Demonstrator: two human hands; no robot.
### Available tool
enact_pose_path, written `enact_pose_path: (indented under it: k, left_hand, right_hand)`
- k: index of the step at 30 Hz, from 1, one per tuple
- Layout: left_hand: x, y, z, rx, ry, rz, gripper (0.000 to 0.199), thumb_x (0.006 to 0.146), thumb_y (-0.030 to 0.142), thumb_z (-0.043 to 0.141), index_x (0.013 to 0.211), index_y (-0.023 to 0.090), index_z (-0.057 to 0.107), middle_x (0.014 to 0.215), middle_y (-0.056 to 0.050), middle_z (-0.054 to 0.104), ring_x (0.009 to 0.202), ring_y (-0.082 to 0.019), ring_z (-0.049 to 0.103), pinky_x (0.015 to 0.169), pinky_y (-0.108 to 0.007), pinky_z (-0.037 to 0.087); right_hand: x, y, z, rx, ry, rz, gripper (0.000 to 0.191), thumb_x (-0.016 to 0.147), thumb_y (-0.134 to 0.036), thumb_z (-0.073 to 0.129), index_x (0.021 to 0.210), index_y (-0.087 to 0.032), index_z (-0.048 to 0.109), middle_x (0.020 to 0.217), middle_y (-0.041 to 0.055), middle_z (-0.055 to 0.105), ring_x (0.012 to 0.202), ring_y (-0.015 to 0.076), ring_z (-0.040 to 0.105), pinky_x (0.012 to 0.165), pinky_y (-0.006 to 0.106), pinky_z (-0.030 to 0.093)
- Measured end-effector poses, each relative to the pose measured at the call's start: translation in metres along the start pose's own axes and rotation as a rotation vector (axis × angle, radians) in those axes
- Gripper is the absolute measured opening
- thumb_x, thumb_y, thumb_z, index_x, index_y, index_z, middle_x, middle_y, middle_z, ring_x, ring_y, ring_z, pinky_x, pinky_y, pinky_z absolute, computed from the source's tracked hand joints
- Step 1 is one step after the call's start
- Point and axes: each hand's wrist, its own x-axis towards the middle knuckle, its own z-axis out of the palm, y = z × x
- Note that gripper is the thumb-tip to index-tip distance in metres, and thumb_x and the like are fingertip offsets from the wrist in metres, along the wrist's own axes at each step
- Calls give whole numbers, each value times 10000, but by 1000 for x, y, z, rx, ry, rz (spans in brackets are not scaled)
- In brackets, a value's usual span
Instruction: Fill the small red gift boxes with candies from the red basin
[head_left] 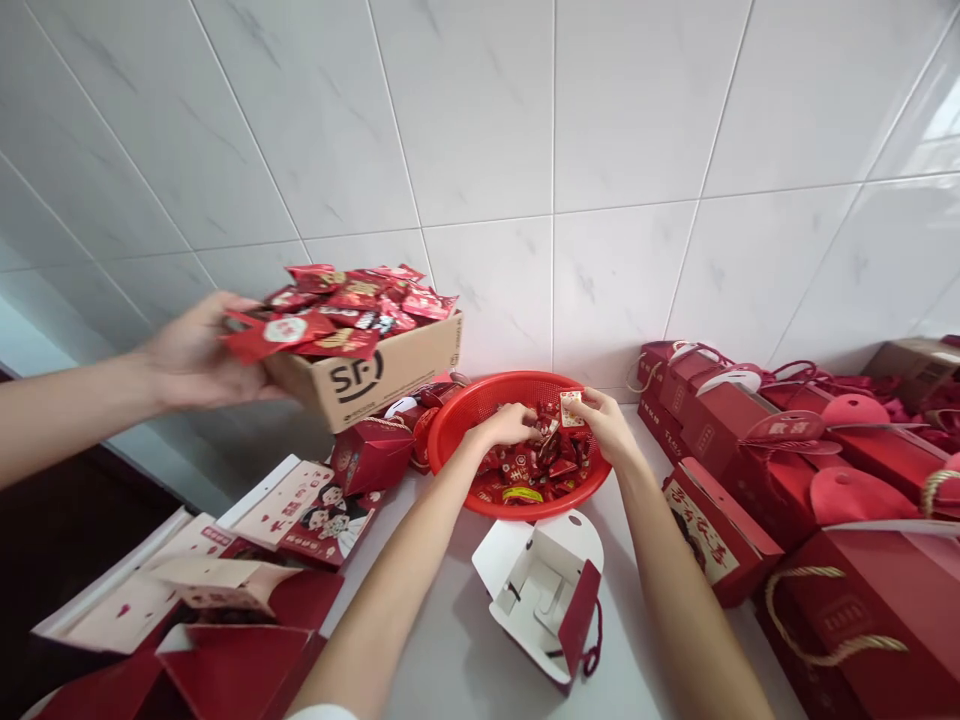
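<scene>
A red plastic basket (450, 420) holding red-wrapped packets (517, 468) stands against the tiled wall. My left hand (510, 425) reaches into it, fingers curled down among the packets; what they hold, if anything, I cannot make out. At the basket's right rim my right hand (606, 425) pinches a small cream packet with a red pattern (572, 408). Between my forearms sits an open gift box (540, 590), white inside and dark red outside, with a red cord.
Another person's hand (206, 350) holds a cardboard box (397, 370) heaped with red packets over the basket's left side. Red gift boxes (885, 600) with rope handles crowd the right. Opened boxes (277, 510) lie at left.
</scene>
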Motion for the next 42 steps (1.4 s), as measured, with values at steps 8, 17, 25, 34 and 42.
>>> enact_pose_path:
  k: [8,17,25,34,42]
  left_hand:
    - [-69,58,9,-364,617,282,299,1016,358,450,1045,174,685,996,-47,714,922,-172,654,844,-259,531]
    - [-89,110,13,-201,1034,507,290,953,204,561,1204,211,705,1081,-76,574,981,-168,644,896,-309,569]
    - [-122,95,-4,-425,577,517,400,916,190,523,1298,234,631,1250,-77,635,1048,-194,664,919,-320,564]
    - [-177,48,-15,-153,-45,73,267,879,366,577,1008,255,783,1045,-35,747,956,-214,665,843,-270,498]
    - [-170,37,-9,-93,-134,-19,318,761,336,659,1046,268,780,961,-20,728,918,-224,654,729,-244,455]
  right_hand:
    - [-23,-43,-9,-96,2,-34,333,677,-461,741,821,-197,598,782,30,682,735,197,648,684,320,539]
    - [-83,-96,10,-82,-44,-112,393,866,-620,589,925,-237,519,933,38,629,866,182,637,613,249,575]
    - [-86,-102,-10,-89,-174,-135,427,771,-528,756,1027,-221,607,907,33,683,795,195,669,675,329,608]
    - [-94,-107,-5,-377,-449,-200,294,847,-448,704,927,-175,629,745,-1,614,610,114,523,541,232,434]
    - [-90,-87,25,-785,-926,-151,212,930,-395,605,902,-186,623,671,-33,545,577,94,446,533,225,325]
